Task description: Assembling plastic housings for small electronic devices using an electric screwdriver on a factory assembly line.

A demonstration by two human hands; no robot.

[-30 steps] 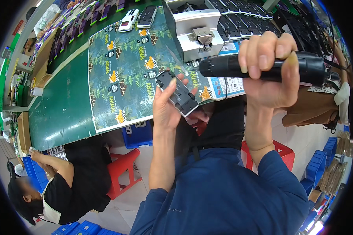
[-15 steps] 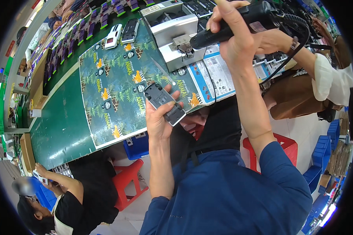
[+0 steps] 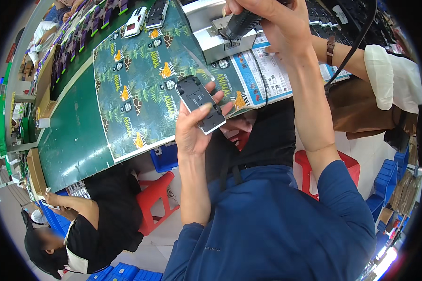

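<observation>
A: In the head view, where to look first?
B: At the silver rectangular metal box (image 3: 208, 40), with the black cylindrical electric screwdriver (image 3: 243, 23) tilted nose-down at its front metal fitting (image 3: 218, 23); contact impossible to confirm
A: Gripped how?
B: By the right hand (image 3: 286, 28), fingers curled round; best aligned squarely with the fitting
A: And on the near side of the box?
B: White-edged toy car (image 3: 196, 97), black plastic underside up, pinched by the left hand (image 3: 192, 129) between thumb and fingers; best held level
</observation>
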